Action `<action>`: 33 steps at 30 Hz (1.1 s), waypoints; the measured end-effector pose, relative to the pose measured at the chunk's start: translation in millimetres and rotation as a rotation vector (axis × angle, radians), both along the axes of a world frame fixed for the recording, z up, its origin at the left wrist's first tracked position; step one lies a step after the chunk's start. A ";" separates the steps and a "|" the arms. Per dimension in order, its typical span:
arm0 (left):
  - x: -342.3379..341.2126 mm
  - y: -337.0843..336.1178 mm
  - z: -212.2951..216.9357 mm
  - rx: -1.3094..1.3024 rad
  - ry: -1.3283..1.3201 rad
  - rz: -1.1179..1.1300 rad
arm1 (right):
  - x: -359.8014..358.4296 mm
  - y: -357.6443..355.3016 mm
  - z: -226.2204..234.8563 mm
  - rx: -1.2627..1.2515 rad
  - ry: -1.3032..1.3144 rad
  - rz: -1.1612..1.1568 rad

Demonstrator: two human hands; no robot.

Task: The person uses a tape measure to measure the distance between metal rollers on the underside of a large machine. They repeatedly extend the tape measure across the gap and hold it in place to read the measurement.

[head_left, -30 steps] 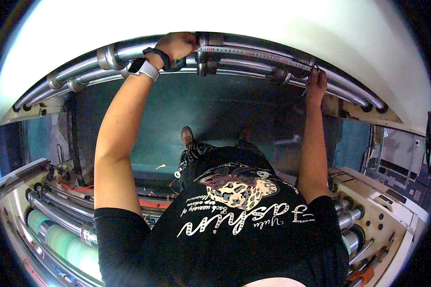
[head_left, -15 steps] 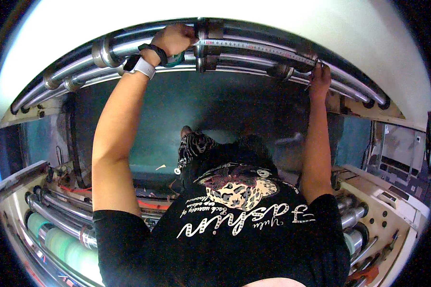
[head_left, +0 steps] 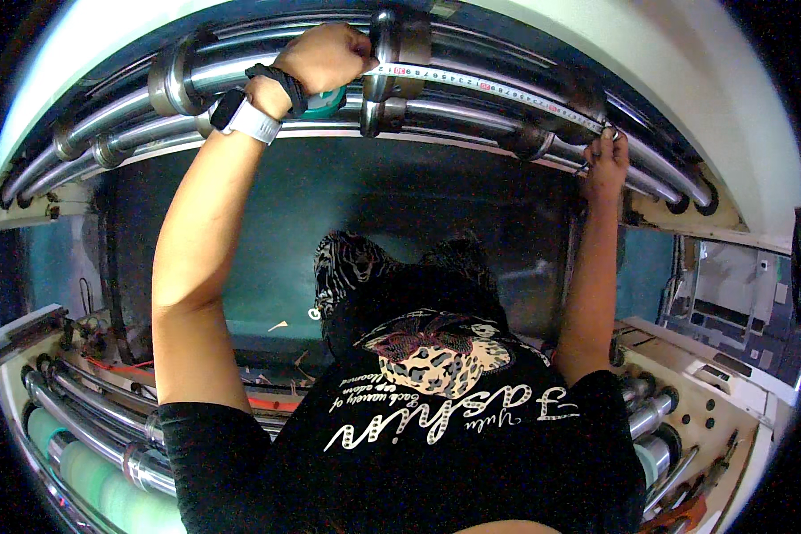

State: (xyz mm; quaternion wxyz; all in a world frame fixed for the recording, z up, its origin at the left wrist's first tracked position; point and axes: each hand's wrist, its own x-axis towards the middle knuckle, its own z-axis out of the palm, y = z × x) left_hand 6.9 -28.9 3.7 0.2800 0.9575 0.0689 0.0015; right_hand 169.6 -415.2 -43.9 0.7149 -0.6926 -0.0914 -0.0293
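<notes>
A tape measure with a green case (head_left: 323, 104) and a pale printed blade (head_left: 498, 87) is stretched along metal shafts ahead of me. My left hand (head_left: 327, 59) is closed around the case, its knuckles beside a dark metal collar (head_left: 384, 53). The blade crosses that collar and runs right to my right hand (head_left: 607, 160), which pinches its end against another wide collar (head_left: 580, 100). A thin dark item also shows by the right fingers, too small to name. On my left wrist are a watch with a white strap (head_left: 256, 122) and a black band.
More shafts with a collar (head_left: 176, 80) extend left. White machine frame (head_left: 739, 80) arches over them. Behind me on the left are metal rollers (head_left: 89, 418) and a green roller (head_left: 107, 481); on the right, a cream machine side panel (head_left: 721, 409). Dark floor (head_left: 267, 214) lies between.
The shafts and tape appear larger and nearer as my view shifts. My right hand sits slightly farther right and lower, still at the blade's end; my left hand keeps hold of the case.
</notes>
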 end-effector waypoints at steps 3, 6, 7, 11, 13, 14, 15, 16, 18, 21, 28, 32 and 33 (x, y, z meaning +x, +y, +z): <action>-1.7 -0.3 -0.1 0.010 -0.024 -0.029 | 7.4 -8.2 -8.0 0.019 -0.049 0.074; -3.8 -0.1 2.3 0.039 -0.043 -0.073 | 8.7 -11.9 -12.7 -0.021 -0.074 0.066; -3.8 0.0 2.1 0.046 -0.042 -0.086 | 8.6 -12.2 -13.5 -0.021 -0.086 0.064; -3.3 2.1 -0.6 0.026 -0.034 -0.082 | 7.8 -11.0 -12.0 -0.012 -0.114 0.070; -3.5 0.6 -0.5 0.039 -0.050 -0.074 | 8.5 -11.9 -12.9 0.003 -0.111 0.081; -4.0 -0.5 0.2 0.032 -0.050 -0.064 | 9.4 -12.8 -13.7 0.013 -0.107 0.089; -4.8 -1.7 1.6 0.025 -0.049 -0.054 | 10.0 -13.6 -14.4 0.022 -0.103 0.097; -4.8 -2.5 2.8 0.017 -0.049 -0.044 | 10.1 -14.3 -15.1 0.022 -0.096 0.073; -4.9 -2.1 4.3 0.027 -0.041 -0.057 | 9.9 -12.5 -15.8 0.023 -0.083 0.031; -5.5 -1.6 4.0 0.013 -0.036 -0.052 | 12.3 -14.7 -16.2 0.039 -0.088 0.083; -5.1 -1.6 3.9 0.000 -0.011 -0.073 | 13.8 -18.0 -19.5 0.039 -0.067 0.048; -4.9 -2.2 2.9 0.011 -0.040 -0.075 | 15.0 -20.2 -18.8 0.053 -0.079 0.052; -4.5 -2.7 1.9 0.026 -0.077 -0.084 | 15.7 -22.5 -19.0 0.055 -0.083 0.042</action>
